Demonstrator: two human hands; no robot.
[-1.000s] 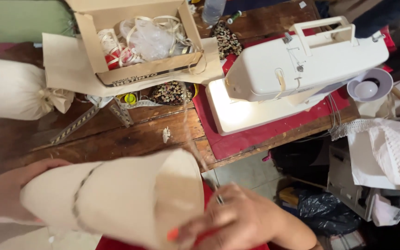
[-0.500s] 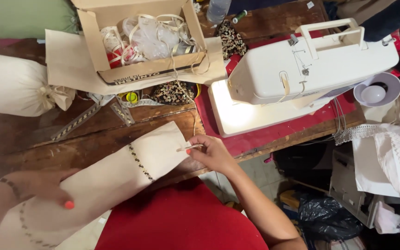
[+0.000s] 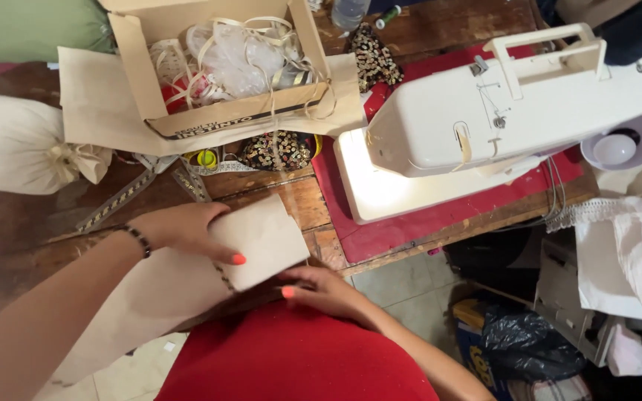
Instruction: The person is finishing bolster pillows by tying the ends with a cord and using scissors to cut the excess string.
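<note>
A long piece of beige fabric (image 3: 265, 238) with a dark beaded trim lies across the front edge of the wooden table (image 3: 46, 238). My left hand (image 3: 187, 229) rests flat on top of it, fingers spread, with a beaded bracelet at the wrist. My right hand (image 3: 321, 291) sits at the fabric's lower edge near my red lap, with its fingertips touching the cloth from below. To the right stands a white sewing machine (image 3: 507, 111), lit underneath, on a red mat (image 3: 410, 223).
An open cardboard box (image 3: 217, 67) of ribbons and plastic bags sits on brown paper at the back. A tied beige cloth bag (image 3: 16, 145) lies at left. Trim strips, patterned fabric pieces, a white bowl (image 3: 622, 145) and white lace cloth (image 3: 633, 252) surround the machine.
The fabric has come down from being held rolled up to lying on the table. My left hand moved onto its top; my right hand dropped to its lower edge.
</note>
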